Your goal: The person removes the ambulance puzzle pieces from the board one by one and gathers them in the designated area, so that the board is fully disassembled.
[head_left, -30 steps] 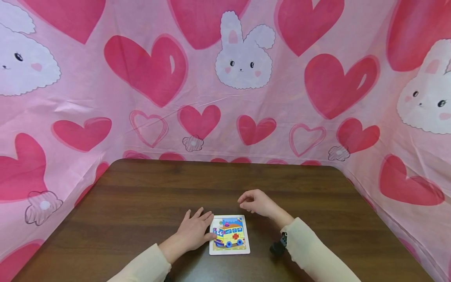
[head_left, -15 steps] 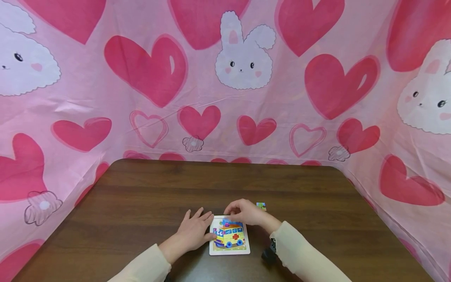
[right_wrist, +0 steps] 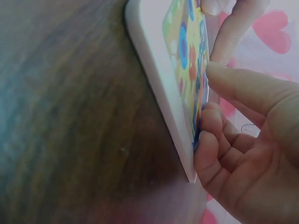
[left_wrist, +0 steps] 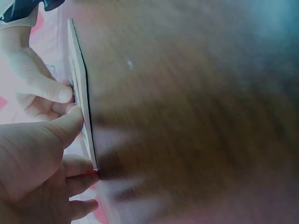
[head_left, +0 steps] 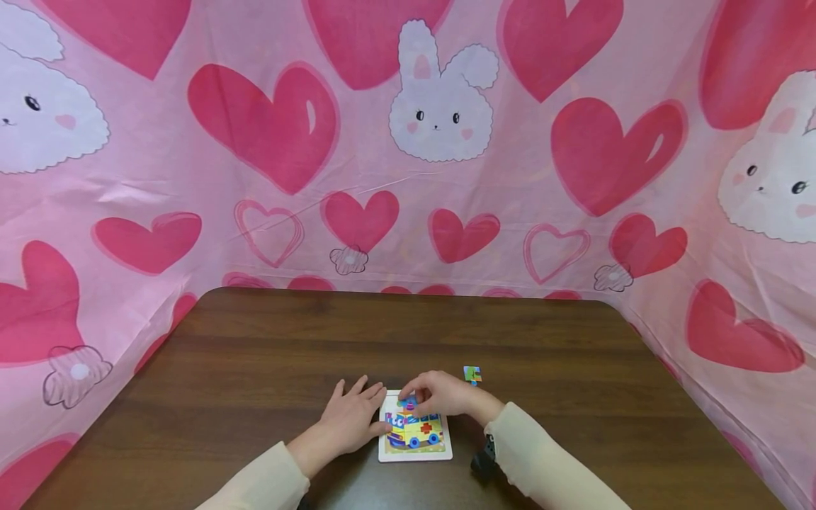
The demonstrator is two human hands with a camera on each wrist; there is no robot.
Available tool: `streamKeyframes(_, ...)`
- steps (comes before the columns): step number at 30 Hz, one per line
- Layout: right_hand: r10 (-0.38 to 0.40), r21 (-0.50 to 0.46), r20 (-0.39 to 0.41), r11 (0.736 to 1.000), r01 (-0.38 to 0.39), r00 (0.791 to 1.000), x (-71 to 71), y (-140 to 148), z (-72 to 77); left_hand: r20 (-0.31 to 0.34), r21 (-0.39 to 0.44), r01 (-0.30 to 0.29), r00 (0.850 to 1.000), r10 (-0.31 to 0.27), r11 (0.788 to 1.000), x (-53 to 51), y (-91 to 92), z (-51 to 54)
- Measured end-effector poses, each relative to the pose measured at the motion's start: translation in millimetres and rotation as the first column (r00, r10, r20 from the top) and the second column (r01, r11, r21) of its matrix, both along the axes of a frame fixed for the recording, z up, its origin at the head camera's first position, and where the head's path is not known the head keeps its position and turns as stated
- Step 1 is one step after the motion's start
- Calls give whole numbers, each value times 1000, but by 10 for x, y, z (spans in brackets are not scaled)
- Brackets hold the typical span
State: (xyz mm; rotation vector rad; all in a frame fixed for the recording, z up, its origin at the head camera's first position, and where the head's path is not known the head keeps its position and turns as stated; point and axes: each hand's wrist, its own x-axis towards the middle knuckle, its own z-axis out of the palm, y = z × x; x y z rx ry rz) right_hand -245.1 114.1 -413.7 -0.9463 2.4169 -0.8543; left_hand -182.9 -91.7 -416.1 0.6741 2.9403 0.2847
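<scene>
A small white-framed jigsaw puzzle [head_left: 387, 457] with a yellow ambulance picture lies on the table. Its upper left corner is pale, without picture. My left hand [head_left: 347, 421] rests at the left side with fingers spread, its thumb on the board's edge. Over the upper part is my right hand [head_left: 443, 394], fingers curled; thumb and index finger pinch at the blue puzzle piece [head_left: 410, 404] with the pink siren. The hand covers the upper right of the picture. In the right wrist view, its fingertips touch the puzzle's surface [right_wrist: 187, 60]. One loose puzzle piece [head_left: 472, 373], green and blue, lies behind the right wrist.
The brown wooden table [head_left: 287, 340] has rounded far corners. A pink cloth [head_left: 446, 184] with hearts and rabbits hangs around its back and sides. A black device [head_left: 484, 464] sits at the right wrist.
My right hand has moved left and toward me, from beside the puzzle onto its upper part, uncovering the loose piece. My left hand and the board have stayed put.
</scene>
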Motion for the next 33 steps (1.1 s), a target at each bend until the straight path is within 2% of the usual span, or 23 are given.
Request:
streamKeyframes(8, 47, 47, -63, 998, -44, 997, -5, -9, -23, -2, -10, -2, 1000, 2, 1000, -1, 2, 7)
streamKeyframes(13, 43, 34, -56, 999, -41, 997, -5, -15, -28, -3, -6, -1, 1000, 1, 1000, -6, 2, 1)
streamKeyframes(26, -34, -31, -34, 999, 33, 999, -11, -6, -63, 6, -8, -3, 1000, 3, 1000, 4, 11, 1)
streamKeyframes(33, -121, -36, -16, 992, 120, 993, 8, 5, -61, 7, 7, -10, 1000, 10, 1000, 14, 15, 6)
